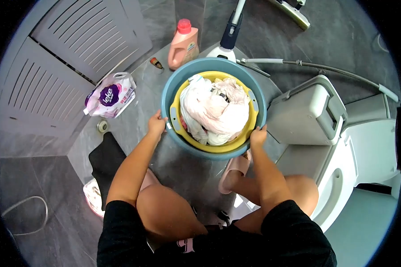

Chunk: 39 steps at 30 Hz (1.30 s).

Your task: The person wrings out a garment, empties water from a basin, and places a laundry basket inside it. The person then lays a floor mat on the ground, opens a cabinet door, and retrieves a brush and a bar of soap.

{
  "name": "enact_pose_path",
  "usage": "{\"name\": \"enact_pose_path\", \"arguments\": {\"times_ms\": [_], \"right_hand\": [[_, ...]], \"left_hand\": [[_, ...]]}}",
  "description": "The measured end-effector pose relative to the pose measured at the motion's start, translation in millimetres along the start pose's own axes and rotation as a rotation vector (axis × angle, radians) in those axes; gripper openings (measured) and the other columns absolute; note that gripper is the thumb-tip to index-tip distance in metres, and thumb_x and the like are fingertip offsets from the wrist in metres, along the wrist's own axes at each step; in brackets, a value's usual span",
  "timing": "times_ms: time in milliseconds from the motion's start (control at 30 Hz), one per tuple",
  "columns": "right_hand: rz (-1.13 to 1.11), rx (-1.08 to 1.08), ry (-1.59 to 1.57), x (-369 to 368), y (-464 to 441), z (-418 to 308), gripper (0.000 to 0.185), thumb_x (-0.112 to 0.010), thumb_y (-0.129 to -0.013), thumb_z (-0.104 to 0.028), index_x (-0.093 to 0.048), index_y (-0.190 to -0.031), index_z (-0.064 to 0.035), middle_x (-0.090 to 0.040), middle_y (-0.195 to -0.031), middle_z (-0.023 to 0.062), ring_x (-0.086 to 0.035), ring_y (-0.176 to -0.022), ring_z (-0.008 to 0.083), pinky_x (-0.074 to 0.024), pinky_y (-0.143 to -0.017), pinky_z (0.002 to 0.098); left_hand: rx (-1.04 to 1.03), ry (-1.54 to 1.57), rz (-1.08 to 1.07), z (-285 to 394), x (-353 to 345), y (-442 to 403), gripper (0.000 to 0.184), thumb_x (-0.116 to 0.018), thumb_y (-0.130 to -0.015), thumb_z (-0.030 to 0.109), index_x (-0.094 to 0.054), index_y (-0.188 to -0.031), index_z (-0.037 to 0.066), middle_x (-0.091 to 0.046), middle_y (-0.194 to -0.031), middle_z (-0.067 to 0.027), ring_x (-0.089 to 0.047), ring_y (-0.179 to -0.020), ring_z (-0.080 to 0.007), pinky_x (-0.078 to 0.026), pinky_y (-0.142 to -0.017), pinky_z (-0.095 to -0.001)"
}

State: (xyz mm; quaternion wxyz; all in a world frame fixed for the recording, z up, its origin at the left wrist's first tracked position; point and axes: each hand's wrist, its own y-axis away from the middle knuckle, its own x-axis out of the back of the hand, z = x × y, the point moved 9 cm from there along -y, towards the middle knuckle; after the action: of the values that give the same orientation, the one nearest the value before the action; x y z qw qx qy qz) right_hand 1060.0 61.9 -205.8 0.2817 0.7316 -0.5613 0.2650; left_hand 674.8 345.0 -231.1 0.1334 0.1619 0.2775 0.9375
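Note:
Before me is a round blue basin (168,84) with a smaller yellow basin (179,132) nested inside it. A bundled heap of white and pale pink laundry (216,107) fills the yellow basin. My left hand (157,125) grips the blue basin's rim on its left side, fingers closed over the edge. On the lower right side of the same rim, my right hand (258,136) is closed as well. Parts of both hands' fingers are hidden by the rim.
A pink detergent bottle with a red cap (183,44) stands behind the basin. At left lies a white and purple refill pouch (110,95) near slatted cabinet doors (31,84). A grey bin (300,111) and a toilet (332,191) are at right. A mop-like tool (231,33) stands behind.

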Motion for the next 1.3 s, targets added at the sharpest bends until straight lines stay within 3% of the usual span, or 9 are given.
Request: {"name": "enact_pose_path", "arguments": {"times_ms": [67, 133, 200, 300, 667, 867, 1100, 1233, 1300], "right_hand": [[0.094, 0.111, -0.034, 1.6, -14.3, -1.2, 0.036, -0.048, -0.083, -0.007, -0.045, -0.118, 0.0050, -0.058, -0.103, 0.0244, -0.055, -0.097, 0.0371, -0.0407, -0.084, 0.0382], [0.054, 0.085, -0.003, -1.1, -31.6, 2.3, 0.036, -0.049, -0.083, -0.007, -0.046, -0.116, 0.0061, -0.058, -0.103, 0.0244, -0.055, -0.097, 0.0373, -0.0407, -0.084, 0.0379], [-0.051, 0.067, -0.028, -7.6, -43.5, -1.7, 0.041, -0.049, -0.083, -0.007, -0.042, -0.120, 0.0083, -0.055, -0.110, 0.0256, -0.053, -0.102, 0.0367, -0.0395, -0.087, 0.0364], [-0.038, -0.011, 0.002, -3.6, -46.2, -8.5, 0.046, -0.049, -0.084, -0.008, -0.038, -0.124, 0.0106, -0.050, -0.117, 0.0262, -0.050, -0.107, 0.0360, -0.0379, -0.090, 0.0350], [-0.040, 0.015, -0.059, -17.0, -80.3, -9.0, 0.050, -0.050, -0.084, -0.012, -0.035, -0.126, 0.0105, -0.046, -0.121, 0.0280, -0.046, -0.112, 0.0375, -0.0345, -0.095, 0.0373], [0.020, -0.010, 0.025, -14.0, -92.5, -23.3, 0.046, -0.052, -0.082, -0.010, -0.041, -0.123, 0.0093, -0.051, -0.116, 0.0255, -0.051, -0.108, 0.0342, -0.0378, -0.091, 0.0347], [-0.021, 0.044, 0.035, -23.6, -109.0, -17.4, 0.050, -0.051, -0.084, -0.014, -0.037, -0.126, 0.0068, -0.051, -0.117, 0.0252, -0.050, -0.107, 0.0372, -0.0378, -0.092, 0.0380], [-0.178, -0.001, 0.013, -35.9, -123.2, 9.9, 0.059, -0.052, -0.084, -0.018, -0.028, -0.132, 0.0046, -0.044, -0.124, 0.0255, -0.045, -0.115, 0.0352, -0.0339, -0.096, 0.0370], [-0.346, -0.055, -0.050, -50.2, -135.3, 34.3, 0.068, -0.054, -0.083, -0.024, -0.020, -0.135, 0.0035, -0.038, -0.130, 0.0257, -0.039, -0.120, 0.0345, -0.0298, -0.099, 0.0361]], "left_hand": [[-0.006, -0.006, 0.023, 5.5, -4.7, -5.2, 0.055, -0.058, -0.081, 0.004, -0.036, -0.132, 0.006, -0.061, -0.090, -0.0043, -0.055, -0.059, -0.0116, -0.042, -0.042, -0.0257], [-0.019, 0.005, 0.041, 10.4, -10.0, -12.1, 0.055, -0.058, -0.081, 0.004, -0.037, -0.132, 0.006, -0.060, -0.087, -0.0037, -0.054, -0.058, -0.0116, -0.042, -0.042, -0.0258], [-0.035, 0.006, 0.045, 16.9, -16.2, -19.6, 0.055, -0.058, -0.081, 0.005, -0.037, -0.132, 0.006, -0.059, -0.086, -0.0032, -0.055, -0.060, -0.0116, -0.043, -0.043, -0.0260], [0.009, 0.016, -0.003, 16.0, -26.5, -32.9, 0.054, -0.055, -0.083, 0.005, -0.036, -0.133, 0.011, -0.058, -0.091, -0.0023, -0.055, -0.062, -0.0134, -0.046, -0.046, -0.0266], [-0.010, 0.005, 0.013, 37.5, -42.3, -51.2, 0.057, -0.060, -0.079, 0.006, -0.037, -0.132, 0.008, -0.060, -0.098, -0.0063, -0.058, -0.065, -0.0143, -0.046, -0.044, -0.0266], [-0.012, -0.007, 0.017, 60.7, -51.1, -51.0, 0.058, -0.060, -0.078, 0.006, -0.037, -0.132, 0.008, -0.062, -0.087, -0.0062, -0.059, -0.062, -0.0149, -0.046, -0.043, -0.0274], [-0.004, -0.025, 0.035, 55.5, -54.8, -68.6, 0.060, -0.062, -0.077, 0.007, -0.037, -0.132, 0.009, -0.062, -0.083, -0.0073, -0.059, -0.058, -0.0167, -0.047, -0.042, -0.0295], [-0.070, -0.131, 0.036, 68.8, -53.8, -55.7, 0.061, -0.063, -0.076, 0.008, -0.036, -0.132, 0.007, -0.061, -0.093, -0.0095, -0.059, -0.066, -0.0172, -0.048, -0.048, -0.0303], [-0.157, -0.110, 0.029, 34.7, -56.2, -92.2, 0.061, -0.063, -0.077, 0.008, -0.037, -0.131, 0.006, -0.060, -0.097, -0.0099, -0.059, -0.071, -0.0173, -0.049, -0.054, -0.0307]]}}
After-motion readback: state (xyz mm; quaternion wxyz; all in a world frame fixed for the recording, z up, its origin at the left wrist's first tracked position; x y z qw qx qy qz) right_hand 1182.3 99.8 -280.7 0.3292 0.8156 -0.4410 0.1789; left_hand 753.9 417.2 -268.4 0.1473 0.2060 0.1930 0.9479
